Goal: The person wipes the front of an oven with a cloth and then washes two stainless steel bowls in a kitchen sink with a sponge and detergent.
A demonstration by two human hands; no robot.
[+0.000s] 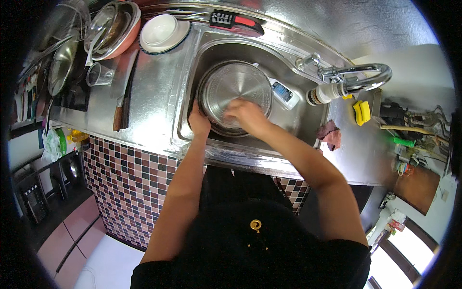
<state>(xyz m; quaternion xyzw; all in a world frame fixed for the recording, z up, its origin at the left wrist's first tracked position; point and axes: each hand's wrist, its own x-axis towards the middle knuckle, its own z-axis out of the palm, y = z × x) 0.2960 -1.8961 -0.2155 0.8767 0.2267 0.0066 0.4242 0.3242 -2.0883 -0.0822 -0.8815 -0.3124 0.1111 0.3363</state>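
A round stainless-steel pan [236, 81] sits in the metal sink [303, 126], showing a shiny round face with faint markings around it. Whether this is its inside or its underside is hard to tell. My left hand [199, 121] grips the pan's edge at the near left, thumb up along the side. Over the near part of the shiny face is my right hand [245, 113], fingers curled and motion-blurred. Anything under those fingers is hidden. Just right of the pan, a white bottle with a blue label [285, 94] lies in the sink, partly covered by the pan.
A chrome faucet [371, 74] reaches over the sink's right side. Right of the basin lie a reddish cloth [329, 135] and yellow sponges [361, 112]. Leftward are a knife [124, 86], a plastic cup [100, 74], white bowls [158, 30] and a pink basin [131, 36]. A knife sharpener [236, 22] rests behind.
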